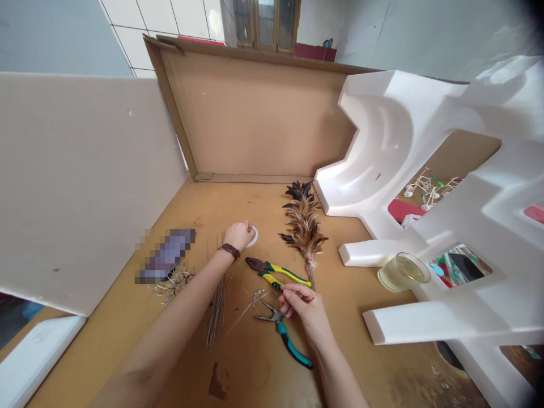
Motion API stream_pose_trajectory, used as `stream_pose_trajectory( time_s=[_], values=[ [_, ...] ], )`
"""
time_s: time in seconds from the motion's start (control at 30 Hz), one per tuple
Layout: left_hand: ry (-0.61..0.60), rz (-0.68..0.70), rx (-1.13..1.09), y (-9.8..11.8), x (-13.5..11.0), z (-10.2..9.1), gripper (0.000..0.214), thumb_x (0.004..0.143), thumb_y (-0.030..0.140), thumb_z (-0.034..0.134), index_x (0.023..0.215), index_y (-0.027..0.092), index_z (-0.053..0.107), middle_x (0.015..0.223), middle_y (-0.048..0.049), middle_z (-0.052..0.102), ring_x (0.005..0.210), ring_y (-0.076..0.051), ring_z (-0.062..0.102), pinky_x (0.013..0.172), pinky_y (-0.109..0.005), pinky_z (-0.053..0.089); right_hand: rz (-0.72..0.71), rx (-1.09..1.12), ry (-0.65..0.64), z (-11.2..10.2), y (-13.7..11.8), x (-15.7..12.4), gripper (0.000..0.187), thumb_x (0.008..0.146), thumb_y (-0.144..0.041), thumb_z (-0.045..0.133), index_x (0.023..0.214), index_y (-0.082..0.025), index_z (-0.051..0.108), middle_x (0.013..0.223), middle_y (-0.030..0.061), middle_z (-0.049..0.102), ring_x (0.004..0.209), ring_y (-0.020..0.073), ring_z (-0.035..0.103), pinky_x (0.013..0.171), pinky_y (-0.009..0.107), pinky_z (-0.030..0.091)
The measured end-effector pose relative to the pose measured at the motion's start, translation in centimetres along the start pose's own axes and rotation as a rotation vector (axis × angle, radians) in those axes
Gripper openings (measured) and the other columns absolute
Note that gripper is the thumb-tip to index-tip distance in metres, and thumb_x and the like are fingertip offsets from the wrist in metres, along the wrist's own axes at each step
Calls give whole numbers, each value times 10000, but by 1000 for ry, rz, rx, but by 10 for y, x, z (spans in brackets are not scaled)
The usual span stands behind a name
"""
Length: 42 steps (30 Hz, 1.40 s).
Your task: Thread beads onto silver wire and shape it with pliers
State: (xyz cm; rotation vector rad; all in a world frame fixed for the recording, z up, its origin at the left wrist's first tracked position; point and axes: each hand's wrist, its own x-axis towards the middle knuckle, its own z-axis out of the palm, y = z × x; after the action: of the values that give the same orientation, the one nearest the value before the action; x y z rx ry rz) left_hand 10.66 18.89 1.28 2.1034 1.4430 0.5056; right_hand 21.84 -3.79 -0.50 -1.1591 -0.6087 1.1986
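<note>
My left hand (238,235), with a brown band at the wrist, is closed with its fingers on a white ring (254,237) that looks like a small tape roll. Fingers pinched, my right hand (304,306) grips thin wire (250,309), whose ends spread to the left. Small bluish pieces (258,294) show among the strands. Under that wire are needle-nose pliers (293,345) with teal and black handles. Yellow-green combination pliers (276,273) lie between the hands. Several straight thin rods (216,309) lie beneath my left forearm.
A brown feather duster (304,221) lies beyond my right hand. White foam packing (374,130) stands at the right, beside a glass of yellowish liquid (403,272). Tangled wire pieces (174,283) and a blurred flat object (168,255) are at the left. Cardboard (263,119) closes the back.
</note>
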Motion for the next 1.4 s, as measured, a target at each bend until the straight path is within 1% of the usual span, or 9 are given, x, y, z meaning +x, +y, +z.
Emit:
stream_pose_trajectory(
  time_s=[0.2,0.37,0.47,0.57,0.73,0.8,0.97,1.13,1.4],
  values=[
    [-223,164,-446,29,-64,-9,206,758,305,541,872,133,550,745,-37,662,689,-144,638,657,-273,511,127,195,-27,1,-7,-4,251,638,-327,734,779,-129,668,660,54,680,567,137,626,464,192,444],
    [-503,121,-977,37,-91,-3,210,707,303,623,814,137,552,693,-16,636,620,-106,598,633,-249,484,110,159,-19,0,-4,-2,232,652,-310,727,791,-132,671,677,46,678,534,118,605,456,188,435],
    [-486,182,-828,34,-92,5,182,762,304,545,825,133,548,716,-34,633,621,-112,600,615,-251,486,85,129,-21,-2,-1,0,224,664,-305,718,805,-137,676,674,41,673,518,113,590,458,196,431],
    [-350,231,-551,24,-84,8,176,776,294,507,852,140,544,725,-36,629,623,-127,601,618,-264,488,76,110,-10,-3,1,1,216,672,-305,712,811,-143,678,683,41,675,527,115,589,468,202,433],
    [-30,125,-206,-8,-50,-5,109,762,179,479,840,164,553,907,-84,609,884,-207,567,822,-337,419,82,95,-3,-3,3,1,189,682,-298,706,806,-158,680,688,35,678,531,109,586,471,199,429],
    [32,76,-77,-19,-30,-11,126,768,160,472,850,159,567,930,-98,610,927,-226,555,847,-347,400,87,95,-9,-3,3,1,192,681,-300,706,807,-158,681,687,35,676,527,107,582,473,202,428],
    [-9,29,127,-28,7,-8,180,818,204,516,975,145,581,992,-97,610,947,-217,562,830,-367,431,80,96,7,-2,2,0,223,664,-313,717,809,-148,680,688,46,675,526,117,583,464,212,429],
    [-111,35,172,-24,17,12,279,856,289,494,1100,161,528,1121,-81,550,939,-192,564,790,-398,481,77,93,0,-3,2,1,221,664,-315,715,806,-149,681,685,47,674,524,117,580,465,213,437],
    [-117,-24,-129,-15,13,9,248,833,275,526,1039,140,556,1083,-92,571,953,-207,563,803,-388,466,60,83,2,-3,2,1,216,667,-323,709,802,-157,686,669,35,673,514,104,580,470,202,433]
  ],
)
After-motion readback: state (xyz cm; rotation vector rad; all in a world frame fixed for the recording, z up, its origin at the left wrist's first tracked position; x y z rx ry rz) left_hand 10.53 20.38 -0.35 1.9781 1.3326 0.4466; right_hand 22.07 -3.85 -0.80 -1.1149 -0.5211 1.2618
